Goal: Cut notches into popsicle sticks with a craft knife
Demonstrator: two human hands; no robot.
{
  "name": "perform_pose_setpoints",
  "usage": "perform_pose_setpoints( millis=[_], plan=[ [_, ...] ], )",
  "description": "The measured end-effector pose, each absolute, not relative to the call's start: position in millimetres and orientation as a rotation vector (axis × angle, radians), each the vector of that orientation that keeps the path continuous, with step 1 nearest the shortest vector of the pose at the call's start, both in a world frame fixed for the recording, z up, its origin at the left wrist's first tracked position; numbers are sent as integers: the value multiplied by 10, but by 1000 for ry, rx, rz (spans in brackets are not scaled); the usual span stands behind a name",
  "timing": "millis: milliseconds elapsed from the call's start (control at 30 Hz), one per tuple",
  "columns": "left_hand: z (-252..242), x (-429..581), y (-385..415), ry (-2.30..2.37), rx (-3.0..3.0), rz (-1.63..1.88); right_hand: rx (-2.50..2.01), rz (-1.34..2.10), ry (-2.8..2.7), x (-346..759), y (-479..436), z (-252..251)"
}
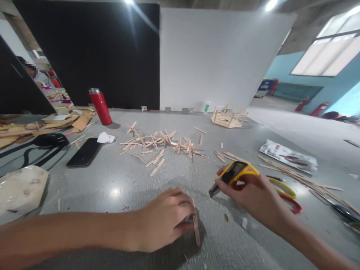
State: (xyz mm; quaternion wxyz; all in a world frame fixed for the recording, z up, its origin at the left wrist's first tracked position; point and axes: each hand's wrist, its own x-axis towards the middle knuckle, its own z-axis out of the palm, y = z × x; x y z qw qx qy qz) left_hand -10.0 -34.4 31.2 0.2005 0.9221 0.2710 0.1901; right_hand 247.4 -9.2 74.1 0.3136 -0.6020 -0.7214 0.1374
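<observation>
Near the front middle of the grey table [135, 198], my left hand [165, 219] is closed around a thin wooden stick [196, 230], whose lower end sticks out past the fingers. My right hand [250, 195] grips a yellow and black utility knife [234, 173], its tip angled down and left, apart from the stick. Beyond both hands lies a loose heap of short wooden sticks [157, 140]. Small chips, one of them a pale scrap [244, 223], lie below the knife.
Scissors [292, 204] with red and yellow handles, long wooden strips [303, 180] and a white packet [289, 155] lie right. A stick frame [229, 117] stands at the back. Leftward are a red bottle [100, 107], a phone [84, 153], black straps [50, 140] and a tape roll [22, 189].
</observation>
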Motion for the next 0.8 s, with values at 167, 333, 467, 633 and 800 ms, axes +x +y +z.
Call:
perform_pose_setpoints(
  millis=[167, 333, 467, 633, 800],
  plan=[
    [347, -140, -318, 506, 2790, 354, -1626, 550, -1898, 2637, -207, 497],
    [207, -144, -389, 607, 2789, 328, -1600, 689, -1899, 2562, -503, 400],
    [131, -147, -397, 624, 2702, 339, -1493, 871, -1802, 2400, -627, 311],
    [136, -141, -381, 607, 2659, 289, -1513, 755, -1923, 2340, -578, 280],
    [142, -132, -381, 586, 2643, 285, -1551, 518, -2020, 2304, -531, 288]
  ],
)
